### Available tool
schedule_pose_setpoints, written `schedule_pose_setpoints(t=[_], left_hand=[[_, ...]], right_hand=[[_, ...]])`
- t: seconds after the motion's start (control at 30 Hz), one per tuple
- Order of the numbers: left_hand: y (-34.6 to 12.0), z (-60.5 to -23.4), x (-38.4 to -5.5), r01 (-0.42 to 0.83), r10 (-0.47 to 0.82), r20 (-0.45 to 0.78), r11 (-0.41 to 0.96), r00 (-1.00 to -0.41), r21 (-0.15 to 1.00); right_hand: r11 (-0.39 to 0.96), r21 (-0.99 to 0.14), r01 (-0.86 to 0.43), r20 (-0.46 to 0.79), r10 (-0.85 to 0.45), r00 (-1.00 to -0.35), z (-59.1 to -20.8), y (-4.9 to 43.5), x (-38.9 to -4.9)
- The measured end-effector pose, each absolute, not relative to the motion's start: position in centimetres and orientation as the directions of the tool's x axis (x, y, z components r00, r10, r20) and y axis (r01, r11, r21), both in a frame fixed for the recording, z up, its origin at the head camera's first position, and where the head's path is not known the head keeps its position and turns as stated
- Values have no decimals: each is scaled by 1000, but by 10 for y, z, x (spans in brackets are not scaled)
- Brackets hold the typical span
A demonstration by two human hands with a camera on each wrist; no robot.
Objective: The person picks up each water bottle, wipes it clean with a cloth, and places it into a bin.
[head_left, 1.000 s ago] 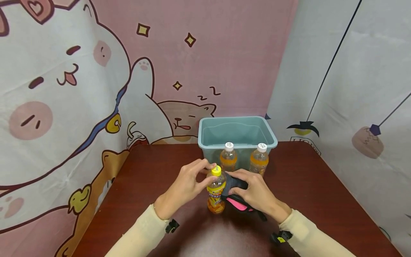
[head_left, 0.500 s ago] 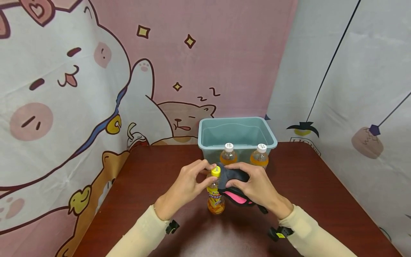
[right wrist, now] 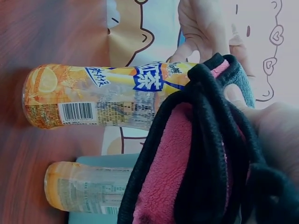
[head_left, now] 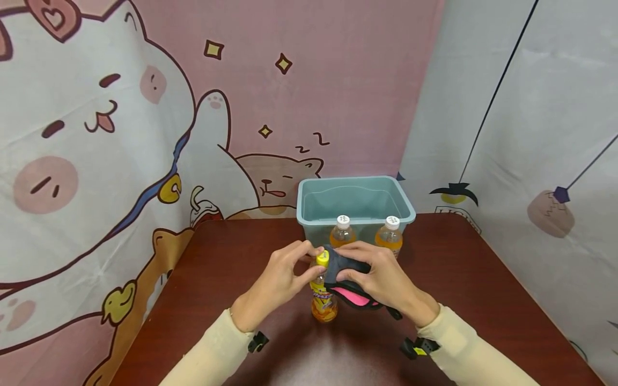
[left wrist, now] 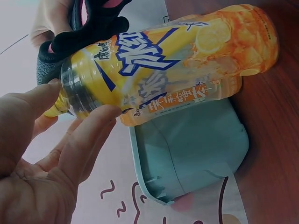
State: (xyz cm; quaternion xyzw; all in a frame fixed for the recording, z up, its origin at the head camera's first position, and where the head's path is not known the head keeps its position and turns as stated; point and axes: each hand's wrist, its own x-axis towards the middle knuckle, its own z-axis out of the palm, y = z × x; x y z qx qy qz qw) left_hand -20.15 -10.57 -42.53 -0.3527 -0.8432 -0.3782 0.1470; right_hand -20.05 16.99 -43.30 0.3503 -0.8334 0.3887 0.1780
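Observation:
A bottle (head_left: 323,310) of iced tea with a yellow cap and yellow-orange label stands upright on the table. My left hand (head_left: 272,284) pinches it at the cap, thumb on the near side and fingers behind. With my right hand (head_left: 386,281) I grip a cleaning cloth (head_left: 354,296), dark grey on one face, pink and fleecy on the other, edged in black. The cloth's grey part presses against the bottle's neck and covers part of the cap. In the right wrist view the folded cloth (right wrist: 163,168) hides the bottle's upper end.
Behind my hands stand two white-capped bottles, one on the left (head_left: 343,235) and one on the right (head_left: 389,237). A light blue plastic bin (head_left: 314,231) is at the back of the brown table (head_left: 251,246), in front of a cartoon-printed backdrop (head_left: 362,96).
My right hand has brought the cloth leftward and up, from beside the bottle onto its neck and cap. The left hand has kept its hold at the cap.

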Motion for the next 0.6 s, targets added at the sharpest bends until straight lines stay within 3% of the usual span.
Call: schedule_pose_setpoints(t=[0.6], left_hand=[[-105,-425,-200,704,489,507,483,-710,521]], right_hand=[[489,-482,-727,526,-502,-686,-431,171,-200]])
